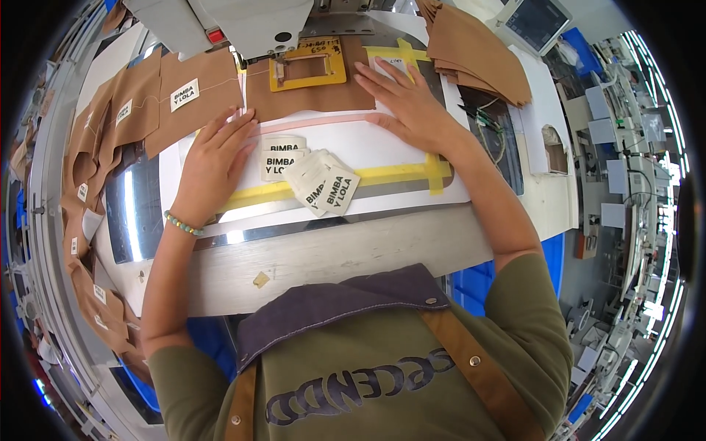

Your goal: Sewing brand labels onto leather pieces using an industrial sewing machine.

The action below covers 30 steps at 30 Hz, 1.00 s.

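Under the sewing machine head (pixel 261 29) lies a brown fabric piece (pixel 309 103), with a yellow rectangular frame (pixel 340 67) on top of it. My right hand (pixel 415 106) rests flat with fingers spread, its fingertips on the fabric's right end. At the left, my left hand (pixel 213 154) stretches its fingers toward the fabric's near edge, the tips touching brown fabric. Between my hands, a loose pile of white printed labels (pixel 340 192) sits on the white board (pixel 397 151). Neither hand holds anything that I can see.
Brown pieces with sewn labels (pixel 173 121) trail off the table's left side, joined by thread. A stack of brown pieces (pixel 478 55) stands at the back right, near a screen (pixel 535 23). Yellow tape (pixel 390 175) crosses the board. Blue bins (pixel 471 287) sit below the table.
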Tool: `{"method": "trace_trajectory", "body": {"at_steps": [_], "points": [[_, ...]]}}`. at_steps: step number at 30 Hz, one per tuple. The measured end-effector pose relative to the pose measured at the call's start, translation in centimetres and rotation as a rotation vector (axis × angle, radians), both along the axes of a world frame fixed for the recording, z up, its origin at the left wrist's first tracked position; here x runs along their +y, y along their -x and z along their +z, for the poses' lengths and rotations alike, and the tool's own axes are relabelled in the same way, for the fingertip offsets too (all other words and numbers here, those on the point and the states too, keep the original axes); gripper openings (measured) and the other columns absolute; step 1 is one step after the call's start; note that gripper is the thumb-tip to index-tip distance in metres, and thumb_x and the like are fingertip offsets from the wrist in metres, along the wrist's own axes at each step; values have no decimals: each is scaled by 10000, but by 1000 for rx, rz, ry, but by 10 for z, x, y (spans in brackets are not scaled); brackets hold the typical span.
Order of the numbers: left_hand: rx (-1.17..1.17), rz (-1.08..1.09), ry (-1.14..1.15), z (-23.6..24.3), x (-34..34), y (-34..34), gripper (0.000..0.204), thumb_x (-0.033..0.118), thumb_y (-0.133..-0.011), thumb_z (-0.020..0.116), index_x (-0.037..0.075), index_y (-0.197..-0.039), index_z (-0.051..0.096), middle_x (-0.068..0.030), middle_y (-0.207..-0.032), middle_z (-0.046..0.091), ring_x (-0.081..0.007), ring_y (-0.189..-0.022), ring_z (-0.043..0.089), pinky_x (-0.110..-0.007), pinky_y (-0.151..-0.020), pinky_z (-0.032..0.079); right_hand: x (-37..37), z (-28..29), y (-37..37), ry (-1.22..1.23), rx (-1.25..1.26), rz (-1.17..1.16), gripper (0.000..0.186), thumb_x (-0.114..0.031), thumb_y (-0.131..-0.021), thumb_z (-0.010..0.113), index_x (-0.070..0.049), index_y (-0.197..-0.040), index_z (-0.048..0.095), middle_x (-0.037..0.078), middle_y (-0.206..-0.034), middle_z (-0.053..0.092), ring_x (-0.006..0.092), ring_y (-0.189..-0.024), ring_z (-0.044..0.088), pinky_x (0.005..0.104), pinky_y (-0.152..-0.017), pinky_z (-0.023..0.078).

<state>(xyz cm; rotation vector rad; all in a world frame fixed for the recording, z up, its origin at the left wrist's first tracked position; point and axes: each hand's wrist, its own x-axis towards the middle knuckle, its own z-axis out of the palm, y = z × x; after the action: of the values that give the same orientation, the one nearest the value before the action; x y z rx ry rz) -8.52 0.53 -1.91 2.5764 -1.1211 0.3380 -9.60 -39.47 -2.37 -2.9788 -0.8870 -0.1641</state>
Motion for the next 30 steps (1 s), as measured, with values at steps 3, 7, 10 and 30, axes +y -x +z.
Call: {"method": "trace_trajectory", "body": {"at_steps": [3, 7, 10, 30], "points": [[23, 4, 73, -1, 4, 0, 449, 50, -967, 723, 31, -1413, 684, -111, -1503, 671, -369, -1453, 561, -467, -1201, 485, -4, -1, -1, -91, -66, 34, 710, -516, -1128, 527, -105, -1696, 412, 52, -1802, 329, 306, -1679, 229, 618, -1359, 117], [17, -9, 201, 8, -8, 3, 554, 52, -971, 708, 57, -1514, 601, -120, -1565, 612, -379, -1504, 497, -483, -1245, 434, 2, 12, 12, -37, 25, 52, 689, -502, -1121, 545, -141, -1696, 420, 48, -1801, 330, 310, -1682, 222, 612, -1367, 103], [73, -18, 137, 4, -11, 4, 642, 151, -1006, 714, 101, -1614, 516, -77, -1665, 533, -376, -1572, 413, -508, -1301, 359, 5, 12, 11, -44, 31, 68, 684, -506, -1122, 539, -145, -1692, 427, 48, -1802, 330, 314, -1681, 225, 612, -1367, 105], [163, -46, 56, 4, 6, -1, 488, 173, -1033, 700, 116, -1514, 640, -95, -1601, 612, -393, -1545, 458, -521, -1261, 394, -1, 10, 6, -104, 44, 77, 641, -497, -1127, 523, -136, -1655, 490, 45, -1783, 376, 289, -1678, 242, 550, -1380, 127]]}}
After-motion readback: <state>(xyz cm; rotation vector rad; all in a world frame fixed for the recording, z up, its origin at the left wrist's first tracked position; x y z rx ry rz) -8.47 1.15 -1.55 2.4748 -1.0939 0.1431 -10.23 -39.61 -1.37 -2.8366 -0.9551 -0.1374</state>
